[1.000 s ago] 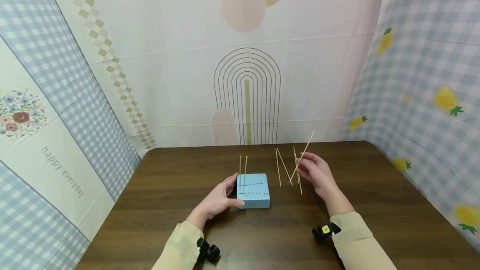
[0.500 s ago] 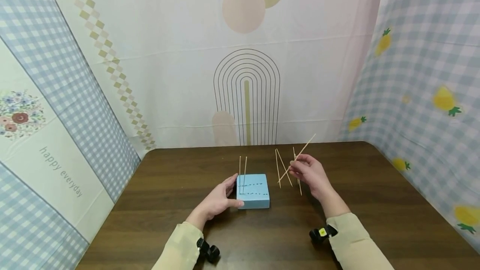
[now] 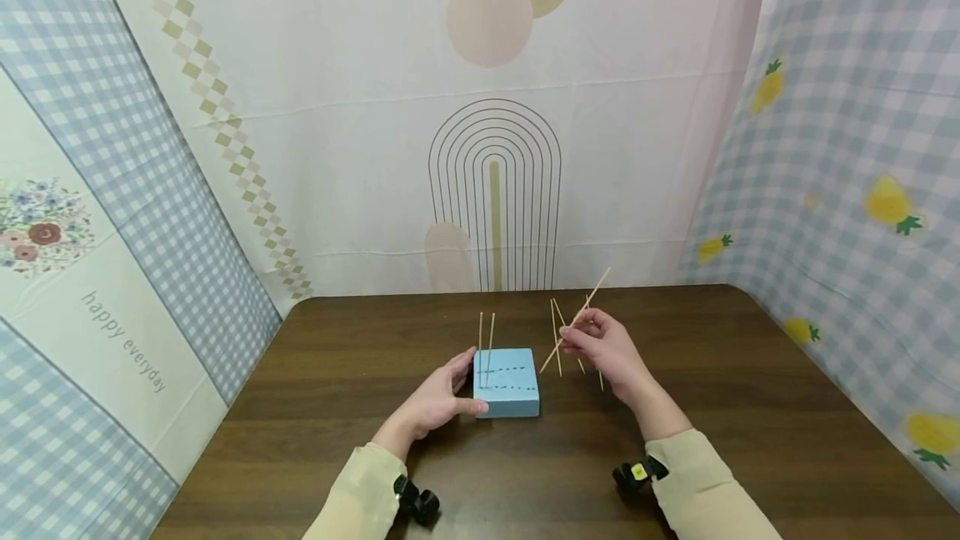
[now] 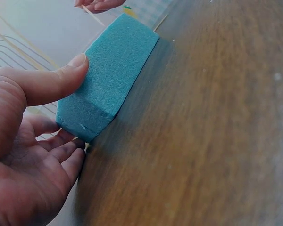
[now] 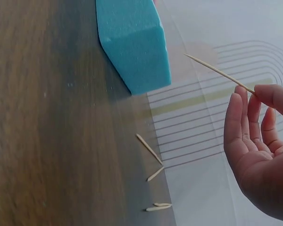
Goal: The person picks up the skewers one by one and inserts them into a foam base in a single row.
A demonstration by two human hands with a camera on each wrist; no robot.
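Note:
A light-blue foam block (image 3: 517,373) with rows of dark marks on top lies flat on the table. Two thin bamboo skewers (image 3: 491,333) stand upright in its left part. My left hand (image 3: 429,404) holds the block from the left, the thumb (image 4: 61,84) against its front face and the other fingers by its left side. To the right, my right hand (image 3: 606,352) pinches another skewer (image 5: 217,71) between thumb and fingertips. That skewer slants above the table, its pointed lower end near the block's right side and apart from it.
Several loose skewers (image 3: 556,342) lie on the brown wooden table (image 3: 360,357) beyond and partly behind my right hand. A patterned cloth (image 3: 360,173) hangs at the table's back edge, with checked cloth on both sides.
My right hand has moved left toward the block, carrying the skewer, which now leans more steeply sideways than a second ago. The left hand and the block stay in place.

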